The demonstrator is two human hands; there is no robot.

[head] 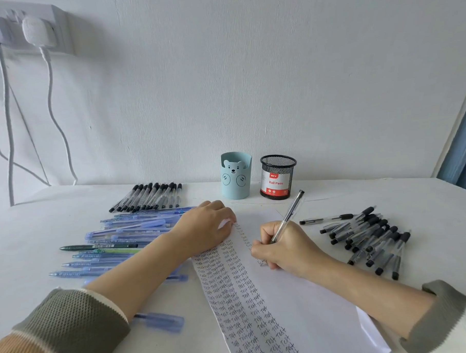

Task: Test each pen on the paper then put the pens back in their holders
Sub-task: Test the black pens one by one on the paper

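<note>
Right hand (pixel 283 249) pinches pen (pixel 289 214), tip on paper (pixel 312 301). Black pens (pixel 368 239) right, blue pens (pixel 127 234) left, bear cup (pixel 236 179), mesh cup (pixel 278 178) far. Left hand (pixel 204 225) rests flat on paper.

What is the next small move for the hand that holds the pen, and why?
Probably finish writing the test word. The right hand pinches the pen with its point down at the paper, next to a small mark that looks only begun, while the left hand presses the sheet flat.
</note>
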